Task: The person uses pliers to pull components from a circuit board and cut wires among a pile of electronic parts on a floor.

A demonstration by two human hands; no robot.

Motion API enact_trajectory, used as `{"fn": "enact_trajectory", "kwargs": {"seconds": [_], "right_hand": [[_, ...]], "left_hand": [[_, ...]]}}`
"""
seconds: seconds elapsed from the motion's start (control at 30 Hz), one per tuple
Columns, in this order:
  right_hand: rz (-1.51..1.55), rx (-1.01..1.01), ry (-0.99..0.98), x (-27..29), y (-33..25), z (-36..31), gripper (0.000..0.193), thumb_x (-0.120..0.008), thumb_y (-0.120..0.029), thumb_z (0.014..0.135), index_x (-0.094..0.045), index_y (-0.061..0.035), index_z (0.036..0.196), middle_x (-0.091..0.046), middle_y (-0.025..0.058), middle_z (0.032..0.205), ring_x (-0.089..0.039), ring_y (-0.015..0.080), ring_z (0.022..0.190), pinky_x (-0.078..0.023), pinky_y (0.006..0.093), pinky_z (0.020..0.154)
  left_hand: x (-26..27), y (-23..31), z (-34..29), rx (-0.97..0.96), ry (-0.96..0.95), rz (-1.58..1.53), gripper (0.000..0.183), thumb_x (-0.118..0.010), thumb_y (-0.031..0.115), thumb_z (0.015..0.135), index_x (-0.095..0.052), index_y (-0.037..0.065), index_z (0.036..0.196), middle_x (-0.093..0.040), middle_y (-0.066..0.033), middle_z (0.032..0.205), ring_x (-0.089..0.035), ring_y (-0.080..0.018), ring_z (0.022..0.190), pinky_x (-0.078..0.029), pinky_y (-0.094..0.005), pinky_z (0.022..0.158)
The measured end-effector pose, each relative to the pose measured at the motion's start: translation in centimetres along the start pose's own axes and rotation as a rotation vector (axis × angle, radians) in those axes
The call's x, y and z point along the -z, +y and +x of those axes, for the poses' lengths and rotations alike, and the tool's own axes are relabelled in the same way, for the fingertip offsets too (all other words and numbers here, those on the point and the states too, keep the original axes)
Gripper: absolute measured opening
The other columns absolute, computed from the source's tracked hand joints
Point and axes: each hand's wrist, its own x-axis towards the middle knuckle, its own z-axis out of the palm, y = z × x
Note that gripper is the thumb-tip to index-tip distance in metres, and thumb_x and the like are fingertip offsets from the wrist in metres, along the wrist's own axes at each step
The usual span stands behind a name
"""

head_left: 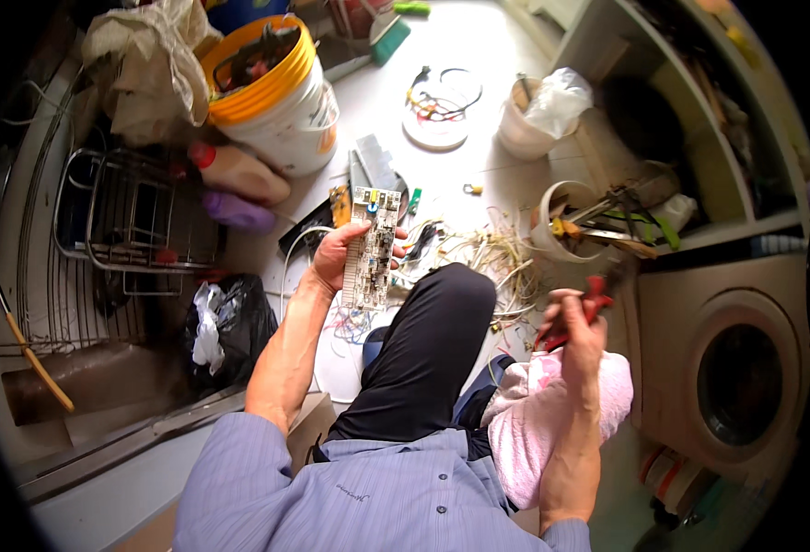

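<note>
- Head view: the left hand (335, 254) pinches a populated circuit board (375, 253) along its left edge, thumb across the near face, with fingertips showing beyond the right edge.
- That circuit board is held up in front of the bent, black-trousered knee (446, 308), its long side running nearly straight away from the person.
- On the other side, the right hand (572, 324) is curled around a pair of red-handled pliers (597, 300), well apart from the circuit board; the pliers' tip is blurred, so whether it is parted cannot be told.
- Beneath the right forearm, a pink towel (526, 432) lies bunched over the lap.
- Beyond the knee, a tangle of pale wires (506, 271) spreads across the tiled floor (490, 170).
- To its right stands a white bucket (547, 243) of hand tools, near a front-loading washing machine (674, 345).
- Farther off, a round white dish (436, 144) holds coiled cables.
- At left are a white bucket with an orange rim (281, 138), a purple bottle (239, 212) and a black plastic bag (250, 317).
</note>
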Motion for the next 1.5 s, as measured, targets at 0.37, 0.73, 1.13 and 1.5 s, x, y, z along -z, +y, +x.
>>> {"fn": "enact_trajectory", "kwargs": {"seconds": [0.37, 0.73, 1.13, 1.5], "right_hand": [[0.272, -0.054, -0.138, 2.5, -1.8, -3.3, 0.031, -0.055, -0.026, 0.105, -0.063, 0.0022, 0.112, -0.069, 0.0087, 0.084, -0.067, 0.0184, 0.069, -0.056, 0.0292, 0.065], [0.371, 0.288, -0.200, 2.5, -7.3, -3.9, 0.029, -0.060, -0.021, 0.103, -0.061, 0.0034, 0.118, -0.066, 0.0082, 0.084, -0.066, 0.0162, 0.069, -0.056, 0.0294, 0.064], [0.054, -0.152, -0.471, 2.0, -7.5, 2.7, 0.037, -0.060, -0.028, 0.102, -0.056, 0.0020, 0.123, -0.070, 0.0106, 0.093, -0.072, 0.0168, 0.073, -0.050, 0.0217, 0.051], [-0.591, -0.449, -0.399, 2.1, -2.2, 6.6, 0.013, -0.065, -0.014, 0.091, -0.062, -0.0017, 0.094, -0.066, 0.0084, 0.072, -0.058, 0.0199, 0.058, -0.048, 0.0338, 0.056]], "left_hand": [[-19.5, 1.9, 4.6, 0.009, -0.144, 0.261, 0.056, -0.056, 0.015, 0.089, -0.049, -0.008, 0.139, -0.063, -0.0252, 0.127, -0.070, -0.0345, 0.105, -0.058, -0.0463, 0.092], [-18.2, -5.4, 5.5, 0.242, 0.054, 0.186, 0.047, -0.048, 0.016, 0.097, -0.051, -0.010, 0.136, -0.067, -0.0240, 0.120, -0.071, -0.0352, 0.103, -0.058, -0.0467, 0.092], [-15.0, -4.9, 9.0, 0.374, 0.141, 0.171, 0.042, -0.055, 0.014, 0.093, -0.057, -0.010, 0.128, -0.072, -0.0217, 0.110, -0.074, -0.0305, 0.093, -0.060, -0.0421, 0.089], [-11.0, -4.4, 10.9, 0.349, 0.159, 0.183, 0.036, -0.071, 0.019, 0.092, -0.062, -0.005, 0.118, -0.072, -0.0158, 0.108, -0.074, -0.0229, 0.091, -0.063, -0.0388, 0.080]]}}
